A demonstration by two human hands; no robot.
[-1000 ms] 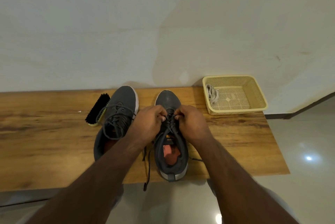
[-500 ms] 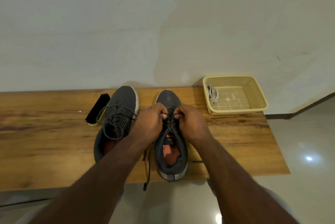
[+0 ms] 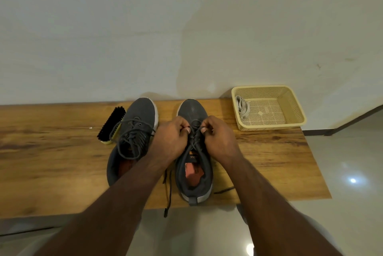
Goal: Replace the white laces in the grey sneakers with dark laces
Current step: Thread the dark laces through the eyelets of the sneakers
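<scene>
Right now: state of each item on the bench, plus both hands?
Left sneaker: dark-laced, lace ends loose.
Right sneaker: dark lace partly threaded, ends trailing.
White laces: bundled in basket.
Brush: lying idle.
Left hand, right hand: pinching the lace.

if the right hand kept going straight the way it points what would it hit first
Most likely the left hand: the right hand points leftward across the right sneaker, both pinching its dark lace.

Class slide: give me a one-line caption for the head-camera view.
Both hands, left hand and right hand, pinch the dark lace on the right grey sneaker; white laces lie in the yellow basket.
</scene>
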